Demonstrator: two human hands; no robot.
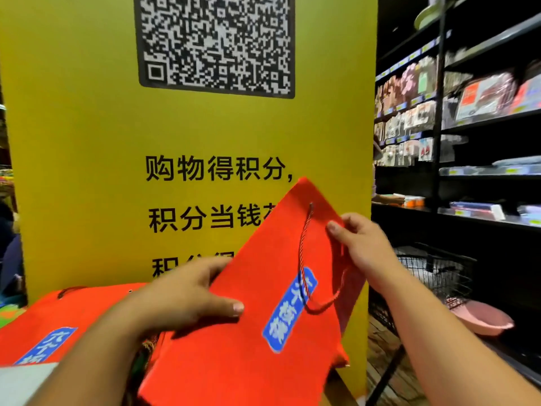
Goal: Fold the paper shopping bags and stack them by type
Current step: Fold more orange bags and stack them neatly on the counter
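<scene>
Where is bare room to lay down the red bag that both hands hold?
The flat red bag at the left, between the yellow sign and the left hand, shows a bare top. A pale patch lies below it. At the right it is crowded: wire basket, pink bowl, full shelves.

The left hand (pixel 187 294) comes in from the lower left on a bare forearm and grips the left edge of a flat red paper shopping bag (pixel 234 361), thumb flat on its front and fingers (pixel 205 268) curled behind. The right hand (pixel 363 247), its forearm entering from the lower right, pinches the bag's upper right edge, thumb in front.
</scene>
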